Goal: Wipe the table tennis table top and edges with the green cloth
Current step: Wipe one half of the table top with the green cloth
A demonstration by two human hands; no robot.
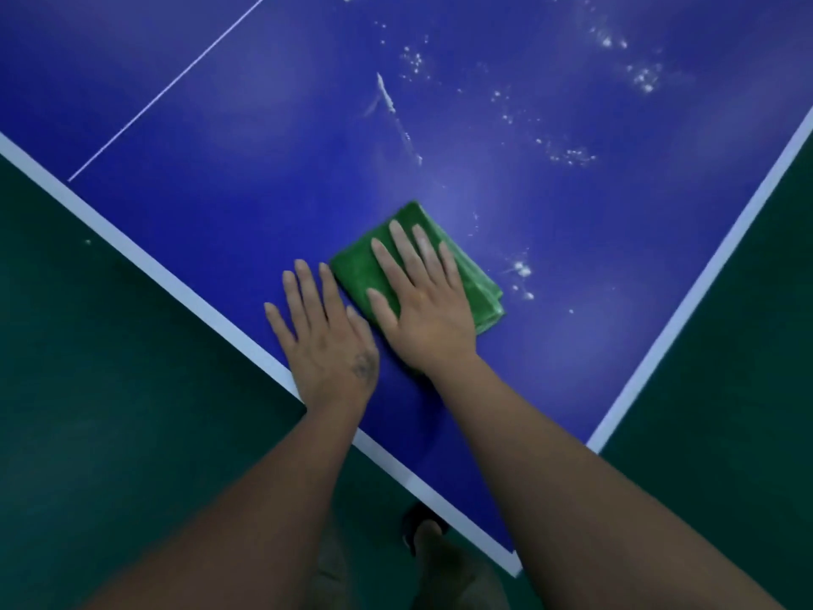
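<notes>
The blue table tennis table (228, 204) fills the view, its corner pointing toward me, with white edge lines. A folded green cloth (477, 286) lies flat on the top near that corner. My right hand (418, 297) presses down on the cloth with fingers spread flat. My left hand (325, 336) rests palm down on the bare blue surface just left of the cloth, close to the left edge line, holding nothing. White specks and a streak of residue (391, 103) dot the surface beyond and to the right of the cloth.
Dark green floor (110, 389) lies on both sides of the table corner. A thin white centre line (176, 81) runs across the top at upper left. My foot (431, 539) shows below the corner.
</notes>
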